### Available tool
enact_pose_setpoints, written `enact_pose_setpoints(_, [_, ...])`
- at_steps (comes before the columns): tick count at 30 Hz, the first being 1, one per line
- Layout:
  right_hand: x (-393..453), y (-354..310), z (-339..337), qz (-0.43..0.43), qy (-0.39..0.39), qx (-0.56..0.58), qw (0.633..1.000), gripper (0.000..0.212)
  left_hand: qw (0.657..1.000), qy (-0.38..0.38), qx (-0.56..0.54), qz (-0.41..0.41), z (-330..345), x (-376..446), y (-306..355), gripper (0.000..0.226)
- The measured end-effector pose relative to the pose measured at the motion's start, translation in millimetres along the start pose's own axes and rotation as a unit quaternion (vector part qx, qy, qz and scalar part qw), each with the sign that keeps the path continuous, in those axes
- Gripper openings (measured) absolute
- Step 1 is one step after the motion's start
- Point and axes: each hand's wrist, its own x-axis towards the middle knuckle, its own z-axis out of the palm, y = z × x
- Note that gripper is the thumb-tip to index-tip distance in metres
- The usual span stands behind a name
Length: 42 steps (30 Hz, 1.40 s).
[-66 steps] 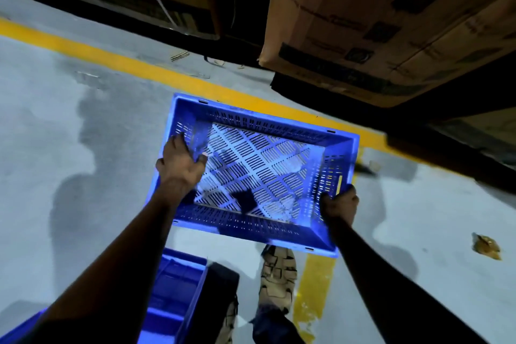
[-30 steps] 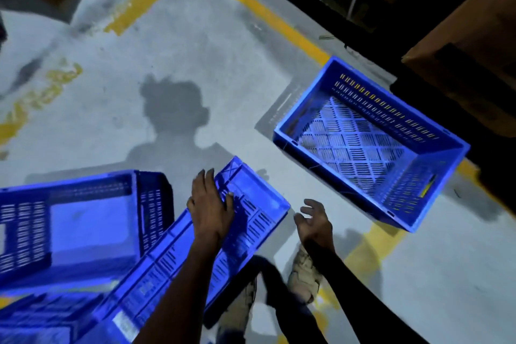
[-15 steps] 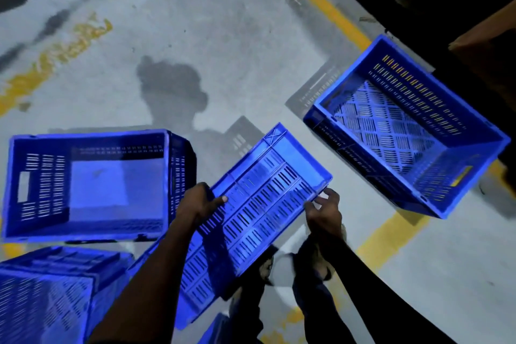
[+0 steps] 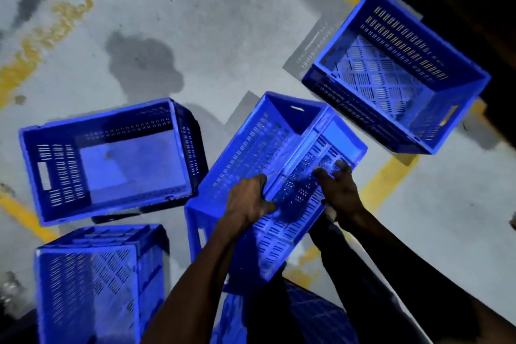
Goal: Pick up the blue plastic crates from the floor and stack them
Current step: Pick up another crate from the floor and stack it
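Grey floor (image 4: 223, 8) — both hands grip unlabelled crate (image 4: 268, 153).

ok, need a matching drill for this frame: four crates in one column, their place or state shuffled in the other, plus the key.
Things
1. crate held in both hands
2. crate at upper right
3. crate at left
4. crate at lower left

States
A. lies on its side, opening facing the camera
B. tilted, left hand gripping its rim, right hand on its slotted wall
C. upright on the floor beside a yellow floor line, mesh bottom visible
D. slotted outer face towards the camera, interior not visible

Pairs: 1-B, 2-C, 3-A, 4-D
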Motion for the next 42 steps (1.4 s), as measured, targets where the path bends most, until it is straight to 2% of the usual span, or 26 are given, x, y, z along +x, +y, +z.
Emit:
enact_pose_setpoints(3, [-35, -13, -1, -0.004, 0.019, 0.077, 0.997, 0.041, 0.999, 0.007, 0.008, 0.031, -10, -33, 5, 0.044])
enact_pose_setpoints(4, [-45, -16, 1, -0.017, 0.030, 0.060, 0.998, 0.046, 0.999, 0.010, 0.003, 0.036, -13, -46, 8, 0.043])
enact_pose_setpoints(7, [-73, -23, 5, -0.040, 0.080, 0.049, 0.995, 0.099, 0.999, 0.031, -0.018, 0.033, -23, -78, 19, 0.043])
enact_pose_setpoints(8, [-82, -25, 6, -0.040, 0.104, 0.053, 0.992, 0.105, 0.998, 0.039, -0.029, 0.028, -24, -86, 24, 0.045])
enact_pose_setpoints(11, [-103, -33, 12, -0.079, 0.115, 0.040, 0.989, 0.111, 0.997, 0.067, -0.041, 0.015, -27, -100, 46, 0.042])
enact_pose_setpoints(13, [-108, -39, 18, -0.108, 0.113, 0.026, 0.987, 0.115, 0.996, 0.090, 0.013, 0.008, -23, -102, 59, 0.032])
enact_pose_setpoints(15, [-111, -45, 25, -0.118, 0.114, 0.012, 0.986, 0.117, 0.992, 0.114, 0.052, 0.018, -21, -105, 66, 0.034])
enact_pose_setpoints(18, [-124, -53, 25, -0.165, 0.098, -0.021, 0.981, 0.106, 0.984, 0.171, 0.003, 0.041, -20, -122, 69, 0.038])
enact_pose_setpoints(21, [-142, -65, 18, -0.206, 0.066, -0.038, 0.976, 0.090, 0.978, 0.207, -0.002, 0.007, -30, -151, 72, 0.036])
enact_pose_setpoints(24, [-165, -78, 9, -0.218, 0.070, -0.043, 0.973, 0.080, 0.968, 0.248, -0.033, -0.012, -35, -176, 82, 0.041])
enact_pose_setpoints(29, [-225, -97, -32, -0.261, 0.091, 0.015, 0.961, 0.068, 0.943, 0.325, -0.071, 0.025, -37, -224, 108, 0.043])
enact_pose_setpoints(33, [-283, -108, -74, -0.269, 0.095, 0.063, 0.956, 0.059, 0.933, 0.330, -0.141, 0.031, -38, -275, 124, 0.040])
enact_pose_setpoints(38, [-338, -131, -112, -0.269, 0.131, 0.148, 0.943, 0.057, 0.870, 0.455, -0.175, 0.069, -54, -321, 157, 0.052])
enact_pose_setpoints(42, [-361, -175, -134, -0.293, 0.132, 0.240, 0.916, 0.059, 0.837, 0.503, -0.215, 0.020, -85, -331, 170, 0.067])
